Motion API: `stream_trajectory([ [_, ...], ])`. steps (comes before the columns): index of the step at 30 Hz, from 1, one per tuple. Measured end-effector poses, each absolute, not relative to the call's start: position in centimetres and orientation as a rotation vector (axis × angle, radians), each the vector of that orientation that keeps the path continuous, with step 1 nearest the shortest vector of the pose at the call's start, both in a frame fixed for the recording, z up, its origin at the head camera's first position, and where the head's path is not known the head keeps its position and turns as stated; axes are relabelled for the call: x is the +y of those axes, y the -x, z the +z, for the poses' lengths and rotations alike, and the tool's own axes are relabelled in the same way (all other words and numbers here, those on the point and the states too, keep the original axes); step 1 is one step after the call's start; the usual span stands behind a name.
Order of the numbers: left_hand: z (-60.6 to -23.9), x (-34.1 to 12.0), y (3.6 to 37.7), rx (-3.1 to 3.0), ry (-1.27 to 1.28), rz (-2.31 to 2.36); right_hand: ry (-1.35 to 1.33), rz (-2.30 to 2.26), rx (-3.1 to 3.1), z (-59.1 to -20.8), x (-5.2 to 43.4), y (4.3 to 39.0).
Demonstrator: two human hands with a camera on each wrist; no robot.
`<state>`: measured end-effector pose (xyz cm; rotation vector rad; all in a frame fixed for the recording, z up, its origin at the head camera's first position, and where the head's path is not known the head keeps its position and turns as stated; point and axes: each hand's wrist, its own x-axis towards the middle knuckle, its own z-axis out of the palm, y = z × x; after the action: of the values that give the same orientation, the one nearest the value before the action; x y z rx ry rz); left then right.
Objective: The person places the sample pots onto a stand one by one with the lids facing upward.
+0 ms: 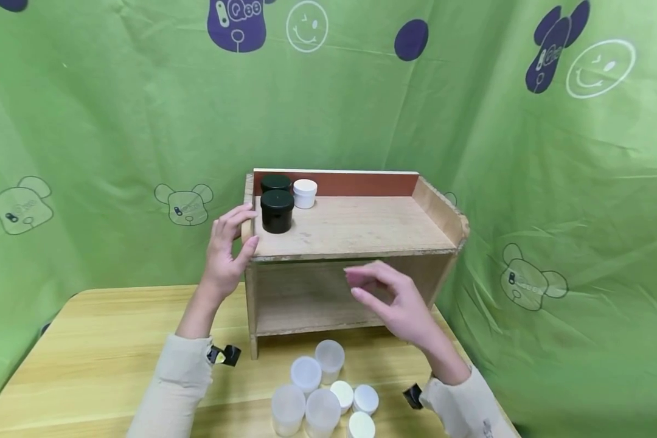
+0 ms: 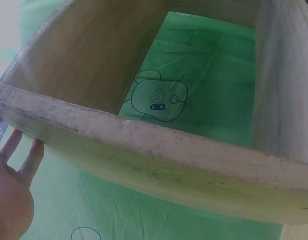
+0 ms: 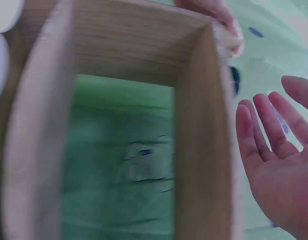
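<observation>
A small two-tier wooden shelf (image 1: 356, 228) stands on the table. At its left side, my left hand (image 1: 224, 252) holds the side panel, with fingers at the panel's upper edge and the thumb near the front. In the left wrist view, two fingers (image 2: 30, 162) lie along the panel's outer face. My right hand (image 1: 391, 301) hovers before the shelf's lower opening, fingers loosely bent and nothing in them. On the top tier, two black lidded jars (image 1: 277, 212) stand one behind the other at the left. Beside the rear one is a white jar (image 1: 305, 193).
On the table (image 1: 115, 347) before the shelf stand several translucent jars (image 1: 322, 413) and 3 small white-lidded jars (image 1: 365, 399), grouped close together. The shelf's lower tier (image 1: 312, 301) is below the board. A green printed curtain (image 1: 328, 109) hangs behind and at the sides.
</observation>
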<state>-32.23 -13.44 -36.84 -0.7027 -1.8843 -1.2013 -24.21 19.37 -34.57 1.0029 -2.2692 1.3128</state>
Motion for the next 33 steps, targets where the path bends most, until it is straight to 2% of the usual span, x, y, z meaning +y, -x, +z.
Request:
stream_trajectory([
  [11,-36.8,-14.2,32.2,-1.874,0.696,-1.192,-1.056,1.498,-2.462,-41.5,20.8,24.8],
  [25,-36.8,-13.7,32.3,-1.876,0.711,-1.202,-1.027,1.75,-2.703,-50.4,26.7,23.0],
  [33,-36.8,-13.5,32.2,-1.882,0.707,-1.202,-1.205,2.01,-2.706,-53.9,29.1,22.3],
])
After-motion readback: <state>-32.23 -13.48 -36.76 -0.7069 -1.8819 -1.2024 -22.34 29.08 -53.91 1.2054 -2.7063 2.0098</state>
